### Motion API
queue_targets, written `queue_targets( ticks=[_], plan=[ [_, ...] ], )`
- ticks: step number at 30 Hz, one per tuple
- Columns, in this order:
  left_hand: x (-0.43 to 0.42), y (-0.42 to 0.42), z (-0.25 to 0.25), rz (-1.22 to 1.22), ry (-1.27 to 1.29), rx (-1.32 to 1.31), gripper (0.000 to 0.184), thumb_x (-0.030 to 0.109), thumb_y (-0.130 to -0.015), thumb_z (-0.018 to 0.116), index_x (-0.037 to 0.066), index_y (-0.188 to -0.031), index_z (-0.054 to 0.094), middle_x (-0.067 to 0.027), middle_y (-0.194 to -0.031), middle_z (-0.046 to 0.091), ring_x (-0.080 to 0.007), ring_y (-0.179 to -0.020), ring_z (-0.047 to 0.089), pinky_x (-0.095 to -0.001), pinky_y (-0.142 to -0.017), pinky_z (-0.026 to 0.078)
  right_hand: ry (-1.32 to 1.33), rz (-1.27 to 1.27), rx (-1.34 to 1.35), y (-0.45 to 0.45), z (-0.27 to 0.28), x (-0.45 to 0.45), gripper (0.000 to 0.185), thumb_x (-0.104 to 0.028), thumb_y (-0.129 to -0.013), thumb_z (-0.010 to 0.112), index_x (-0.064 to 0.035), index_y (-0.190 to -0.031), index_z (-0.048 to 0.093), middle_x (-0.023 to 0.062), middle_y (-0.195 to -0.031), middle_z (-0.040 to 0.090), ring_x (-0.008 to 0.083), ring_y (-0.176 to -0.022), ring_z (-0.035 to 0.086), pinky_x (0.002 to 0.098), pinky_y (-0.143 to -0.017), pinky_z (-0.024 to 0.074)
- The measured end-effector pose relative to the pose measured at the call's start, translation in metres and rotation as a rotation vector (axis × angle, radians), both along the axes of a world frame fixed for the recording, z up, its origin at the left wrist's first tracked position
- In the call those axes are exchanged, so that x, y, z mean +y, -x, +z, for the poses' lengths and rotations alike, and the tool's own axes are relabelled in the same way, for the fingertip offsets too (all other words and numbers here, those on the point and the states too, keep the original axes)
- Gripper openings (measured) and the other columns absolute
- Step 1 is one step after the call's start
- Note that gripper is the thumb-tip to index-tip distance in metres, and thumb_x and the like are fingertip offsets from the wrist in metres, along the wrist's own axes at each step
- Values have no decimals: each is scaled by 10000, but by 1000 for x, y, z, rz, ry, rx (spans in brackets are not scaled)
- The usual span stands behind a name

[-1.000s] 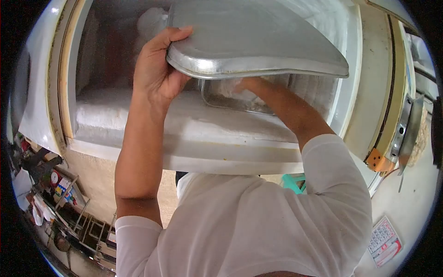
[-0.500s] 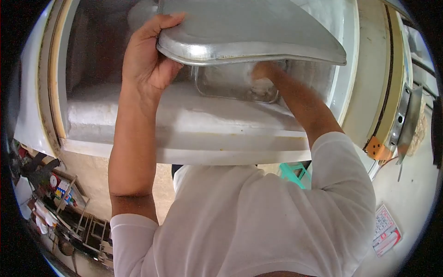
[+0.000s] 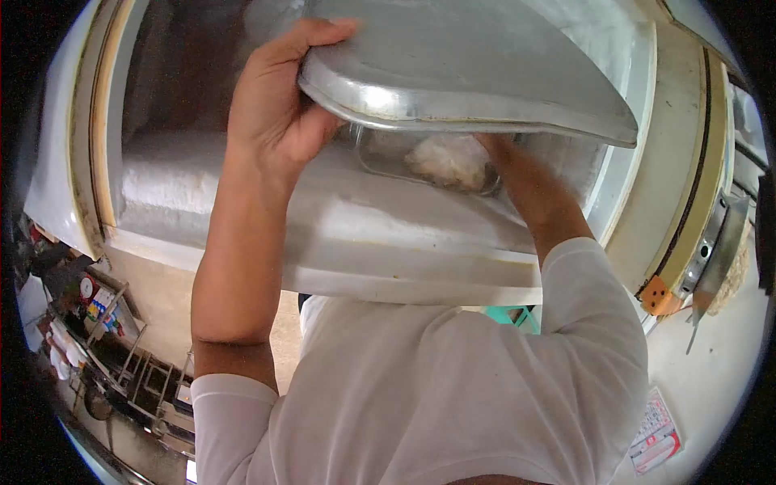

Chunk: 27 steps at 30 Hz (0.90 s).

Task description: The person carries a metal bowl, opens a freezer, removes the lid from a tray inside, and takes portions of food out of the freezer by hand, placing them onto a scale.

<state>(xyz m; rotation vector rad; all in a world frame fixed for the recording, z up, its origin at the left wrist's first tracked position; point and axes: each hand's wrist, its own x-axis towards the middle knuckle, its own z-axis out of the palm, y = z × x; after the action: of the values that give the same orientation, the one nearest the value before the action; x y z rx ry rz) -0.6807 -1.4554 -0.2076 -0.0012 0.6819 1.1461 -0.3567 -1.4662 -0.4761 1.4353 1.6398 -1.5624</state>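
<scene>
A broad silver metal lid [image 3: 469, 73] is held up at its left corner by my left hand [image 3: 279, 109], thumb beneath and fingers over the top. Below it, in the frosty chest freezer [image 3: 404, 275], sits a metal pan [image 3: 370, 160]. A pale, whitish bundle [image 3: 449, 162] that looks wrapped in clear plastic lies in the pan. My right hand [image 3: 495, 147] reaches in under the lid beside this bundle. The lid's edge covers its fingers, so their grip does not show.
Thick frost [image 3: 170, 182] lines the freezer's inner ledge. To the right are a metal hinge bracket [image 3: 702, 255] and an orange piece [image 3: 659, 297]. A green stool [image 3: 511, 317] stands below the front rim, and a cluttered rack [image 3: 145, 356] is at lower left.
The view has shifted, so the lid and my left hand sit slightly right and lower. My right hand has moved right under the lid, and the pale bundle now shows in the pan.
</scene>
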Motion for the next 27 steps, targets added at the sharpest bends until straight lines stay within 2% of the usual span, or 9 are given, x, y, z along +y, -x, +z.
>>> queue_targets(
  ticks=[7,13,16,17,18,20,22,24,27],
  plan=[
    [3,3,4,1,27,-55,161,26,-800,582,-46,-937,540,-148,-913,594,-246,-840,623,-385,-784,557,-72,-23,125,38,11,-20,362,-236,-848,581,-99,-1181,545,92,-1137,576,231,-1040,534,360,-925,432],
    [6,8,0,0,34,-32,152,33,-792,595,-20,-922,537,-125,-912,585,-238,-851,610,-379,-753,556,-85,-687,431,-7,106,-27,361,-231,-863,575,-97,-1195,532,79,-1131,577,213,-1031,538,346,-927,437],
    [8,12,-6,-6,5,-75,173,20,-784,603,-16,-935,529,-134,-905,593,-248,-841,621,-379,-742,567,-313,-839,478,-13,159,-35,361,-228,-870,571,-96,-1203,525,73,-1129,578,204,-1027,539,339,-927,440],
    [9,11,-5,39,11,-58,202,10,-782,605,-20,-963,521,-152,-909,604,-264,-843,633,-386,-739,578,-463,-780,423,-11,174,-40,360,-227,-873,570,-96,-1205,523,71,-1128,578,201,-1026,540,337,-927,440],
    [8,9,-2,25,-6,-70,202,10,-782,605,-20,-963,521,-152,-909,604,-264,-843,633,-386,-739,578,-778,-523,232,-10,187,-45,380,-263,-876,559,-98,-1216,515,67,-1176,552,203,-1077,510,333,-957,414],
    [8,8,5,122,64,-151,174,-19,-790,585,-29,-942,500,-145,-895,595,-264,-806,637,-388,-711,588,-1088,-252,10,-12,197,-52,402,-300,-880,549,-100,-1226,508,62,-1225,526,206,-1128,481,330,-987,388],
    [10,21,-9,30,15,-155,160,-13,-786,594,-16,-914,497,-126,-882,581,-234,-798,622,-348,-703,579,-1474,-60,-383,-9,196,-64,497,-394,-854,536,-112,-1259,478,71,-1266,492,236,-1174,443,359,-1030,333],
    [13,19,-12,-60,-35,-155,149,-7,-783,602,-4,-886,494,-106,-870,568,-204,-790,606,-308,-695,570,-1444,-51,-435,-1,234,-66,529,-416,-836,538,-118,-1266,470,73,-1274,485,248,-1185,434,374,-1039,319],
    [6,6,8,48,43,-132,147,-18,-795,581,-10,-900,480,-106,-890,559,-220,-806,614,-328,-736,574,-1497,-144,-415,9,257,-72,547,-423,-815,542,-125,-1268,467,71,-1285,475,260,-1204,418,391,-1048,302]
  ],
)
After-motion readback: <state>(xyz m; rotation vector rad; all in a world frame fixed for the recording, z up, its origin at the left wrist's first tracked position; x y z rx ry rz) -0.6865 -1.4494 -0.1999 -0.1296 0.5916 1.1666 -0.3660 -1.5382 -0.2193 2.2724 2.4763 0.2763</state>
